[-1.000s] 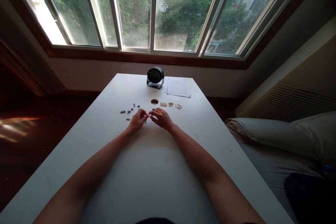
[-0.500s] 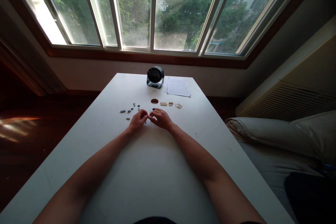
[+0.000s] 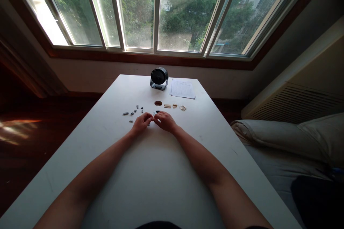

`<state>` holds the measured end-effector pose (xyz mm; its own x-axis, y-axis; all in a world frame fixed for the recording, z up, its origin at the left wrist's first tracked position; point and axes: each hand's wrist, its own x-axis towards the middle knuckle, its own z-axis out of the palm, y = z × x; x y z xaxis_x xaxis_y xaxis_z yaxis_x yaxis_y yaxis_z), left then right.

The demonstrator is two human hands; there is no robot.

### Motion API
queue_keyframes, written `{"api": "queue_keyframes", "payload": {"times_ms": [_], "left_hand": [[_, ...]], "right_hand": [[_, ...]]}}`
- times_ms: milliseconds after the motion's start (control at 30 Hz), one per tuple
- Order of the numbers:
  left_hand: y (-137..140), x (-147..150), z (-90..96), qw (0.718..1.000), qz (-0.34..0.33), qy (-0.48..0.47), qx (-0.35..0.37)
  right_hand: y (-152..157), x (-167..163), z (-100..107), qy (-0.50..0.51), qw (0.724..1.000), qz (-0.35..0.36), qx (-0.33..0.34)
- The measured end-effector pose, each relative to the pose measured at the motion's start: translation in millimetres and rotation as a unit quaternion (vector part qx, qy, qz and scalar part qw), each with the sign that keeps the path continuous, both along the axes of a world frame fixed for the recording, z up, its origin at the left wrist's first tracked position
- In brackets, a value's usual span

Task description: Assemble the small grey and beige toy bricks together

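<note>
My left hand (image 3: 142, 122) and my right hand (image 3: 164, 121) meet above the white table, fingertips pinched together. Between them is something tiny that I cannot make out. Just beyond the fingers, a small round piece with a dark centre (image 3: 157, 112) is partly covered by my right hand. Several small grey parts (image 3: 132, 113) lie scattered to the left of my left hand, among them a longer grey cylinder (image 3: 125, 113). Beyond my right hand are little groups of beige pieces (image 3: 167, 106), (image 3: 175, 106) and a looser pale pile (image 3: 183, 108).
A round hole (image 3: 158, 103) is cut in the white table (image 3: 150, 179). At its far end stand a black fan-like device (image 3: 159, 77) on a bracket and a printed paper sheet (image 3: 183, 88). A window (image 3: 185, 14) is beyond; a grey cushioned seat (image 3: 276, 136) is at right.
The fingers of my right hand have shifted slightly at the pinch. Both arms and the parts on the table stay in place.
</note>
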<state>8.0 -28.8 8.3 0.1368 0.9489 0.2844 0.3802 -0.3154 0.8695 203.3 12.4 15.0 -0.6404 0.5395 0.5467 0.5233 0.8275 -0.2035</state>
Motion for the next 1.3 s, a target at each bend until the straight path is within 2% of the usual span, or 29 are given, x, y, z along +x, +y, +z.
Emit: {"api": "queue_keyframes", "payload": {"times_ms": [267,467,733,1300], "left_hand": [[-2.5,0.3,4.1,1.0,0.0,0.008,-0.001],[0.5,-1.1,1.8,1.0,-0.004,-0.004,-0.001],[3.9,-2.9,-1.1,1.0,-0.002,-0.02,-0.023],[3.1,-3.3,-0.3,0.999,-0.02,0.005,-0.026]], "right_hand": [[-1.5,0.7,2.0,-0.008,1.0,-0.001,-0.006],[-2.1,0.5,1.7,0.023,1.0,0.008,-0.014],[-3.0,-0.3,2.3,0.013,1.0,0.013,0.016],[-1.5,-0.6,0.7,0.018,0.999,0.01,0.029]]}}
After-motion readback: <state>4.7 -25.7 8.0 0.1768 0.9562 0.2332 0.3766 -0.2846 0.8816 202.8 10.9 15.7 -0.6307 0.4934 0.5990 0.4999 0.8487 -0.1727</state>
